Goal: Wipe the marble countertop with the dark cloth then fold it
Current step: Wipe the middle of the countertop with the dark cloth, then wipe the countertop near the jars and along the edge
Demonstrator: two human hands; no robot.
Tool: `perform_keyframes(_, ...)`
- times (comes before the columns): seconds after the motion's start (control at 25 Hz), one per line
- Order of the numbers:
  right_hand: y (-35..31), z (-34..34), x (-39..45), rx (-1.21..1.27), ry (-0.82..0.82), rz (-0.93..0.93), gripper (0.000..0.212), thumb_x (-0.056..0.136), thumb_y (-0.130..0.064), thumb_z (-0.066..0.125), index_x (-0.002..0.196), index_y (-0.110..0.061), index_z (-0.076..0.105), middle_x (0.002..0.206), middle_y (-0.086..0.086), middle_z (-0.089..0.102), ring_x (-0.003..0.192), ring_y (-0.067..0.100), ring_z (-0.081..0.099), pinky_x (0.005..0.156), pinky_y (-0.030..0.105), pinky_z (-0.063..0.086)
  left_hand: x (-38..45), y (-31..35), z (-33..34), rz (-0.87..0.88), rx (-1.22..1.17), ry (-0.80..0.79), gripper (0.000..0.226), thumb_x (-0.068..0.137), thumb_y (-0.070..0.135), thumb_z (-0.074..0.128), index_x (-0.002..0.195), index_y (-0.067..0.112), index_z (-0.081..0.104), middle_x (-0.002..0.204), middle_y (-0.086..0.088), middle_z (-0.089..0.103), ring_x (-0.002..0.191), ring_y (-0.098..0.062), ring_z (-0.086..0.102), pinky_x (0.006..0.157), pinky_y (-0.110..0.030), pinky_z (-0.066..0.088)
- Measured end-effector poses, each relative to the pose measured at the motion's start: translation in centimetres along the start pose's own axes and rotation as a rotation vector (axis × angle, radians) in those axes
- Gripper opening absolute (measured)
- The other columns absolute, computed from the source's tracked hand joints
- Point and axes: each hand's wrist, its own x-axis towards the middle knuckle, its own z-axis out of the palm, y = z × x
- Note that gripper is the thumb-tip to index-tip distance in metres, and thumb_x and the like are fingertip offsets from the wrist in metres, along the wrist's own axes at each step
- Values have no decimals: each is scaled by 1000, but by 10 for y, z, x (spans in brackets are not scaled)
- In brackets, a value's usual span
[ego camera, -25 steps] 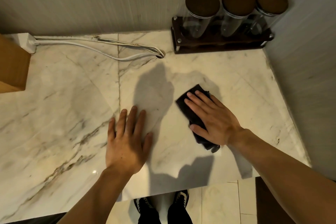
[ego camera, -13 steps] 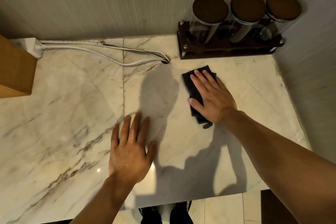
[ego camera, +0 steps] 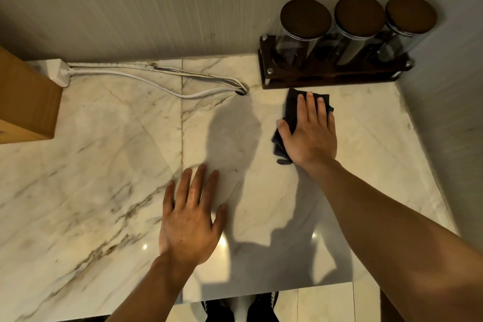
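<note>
Fingers point(ego camera: 311, 107) of right hand point(ego camera: 308, 136) stretched flat and slightly spread, pressing down on dark cloth point(ego camera: 291, 110), not curled around it; thumb out to the left, lying on the cloth's left part. Cloth bunched and loosely folded under the palm, its far edge showing beyond the fingertips, its near corner poking out by the wrist. Lying on the marble desk point(ego camera: 104, 165) toward the far right corner, just in front of a dark wooden rack point(ego camera: 329, 78), near it but not clearly touching. Three glass jars point(ego camera: 305, 34) with round brown lids standing side by side in the rack, against the wall.

Left hand point(ego camera: 189, 219) palm-down, flat on bare marble nearer the front edge, fingers extended and a little apart, holding nothing, well apart from the cloth.

White cables point(ego camera: 146, 78) running along the back of the desk from a white plug block point(ego camera: 58, 72) at left into a hole point(ego camera: 241, 90) in the marble. Wooden box point(ego camera: 23, 102) at far left edge. Black shoes point(ego camera: 218, 311) on pale floor tiles visible below the front edge.
</note>
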Motion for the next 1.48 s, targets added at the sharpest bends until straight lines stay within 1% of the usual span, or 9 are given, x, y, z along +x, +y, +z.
perform_keyframes(0.08, 3, 1, -5, 18, 16, 42, 74, 93, -59, 18, 153, -19, 4, 162, 3, 1, 148, 22, -5, 119, 43, -2, 0, 0, 0, 2, -3, 2, 64, 94, 53, 19, 151, 24, 25, 159, -4, 23, 147, -25, 12, 117, -53, 13)
perform_keyframes(0.24, 15, 1, -22, 21, 26, 69, 74, 93, -59, 19, 153, -17, 4, 162, 4, 1, 148, 22, -4, 119, 43, -2, 0, 0, 1, 4, -12, 5, 64, 93, 51, 24, 151, 23, 24, 159, -3, 22, 147, -25, 13, 117, -52, 12)
perform_keyframes(0.48, 36, 0, -56, 12, 17, 135, 75, 93, -58, 20, 153, -17, 3, 162, 3, 2, 147, 22, -6, 119, 42, -2, 0, 0, 0, 10, -25, 22, 65, 93, 51, 26, 150, 22, 25, 159, -4, 24, 147, -25, 13, 118, -52, 11)
perform_keyframes(0.6, 46, 1, -74, 4, 20, 152, 75, 93, -59, 20, 153, -17, 4, 162, 3, 2, 147, 21, -5, 119, 43, 0, -1, 1, -2, 9, -28, 30, 65, 92, 53, 22, 150, 23, 25, 159, -4, 24, 147, -26, 12, 118, -51, 8)
perform_keyframes(0.76, 55, 2, -98, 11, 23, 171, 75, 93, -58, 22, 153, -17, 5, 162, 2, 2, 147, 20, -5, 119, 42, -1, -2, 1, -3, 12, -30, 31, 66, 92, 56, 17, 151, 25, 19, 161, -3, 18, 148, -25, 7, 119, -50, 5)
perform_keyframes(0.92, 60, 3, -121, 34, 30, 180, 75, 93, -58, 24, 153, -17, 5, 162, 2, 2, 147, 19, -6, 119, 41, -2, -2, 1, -4, 18, -27, 35, 67, 92, 56, 15, 152, 26, 17, 161, -4, 17, 148, -26, 7, 119, -49, 4)
perform_keyframes(1.08, 67, 5, -147, 28, 42, 180, 75, 93, -57, 25, 153, -17, 6, 162, 3, 4, 148, 20, -4, 120, 41, -1, -2, 1, -2, 12, -31, 33, 67, 92, 58, 11, 152, 28, 13, 162, -2, 11, 148, -23, 0, 119, -48, 0)
perform_keyframes(1.28, 74, 7, -176, 25, 58, 162, 75, 93, -58, 28, 153, -17, 9, 162, 3, 7, 148, 20, -3, 120, 42, 1, -2, 2, 0, 2, -16, 49, 65, 93, 55, 13, 152, 27, 15, 162, -3, 12, 148, -24, 3, 119, -48, 2)
perform_keyframes(1.48, 86, 6, -195, 0, 10, 104, 77, 92, -62, 22, 153, -17, 7, 162, 3, 5, 148, 19, -5, 119, 41, 1, -3, 3, 0, -1, -32, 51, 65, 93, 55, 13, 152, 28, 14, 162, -2, 11, 148, -24, 1, 119, -48, 1)
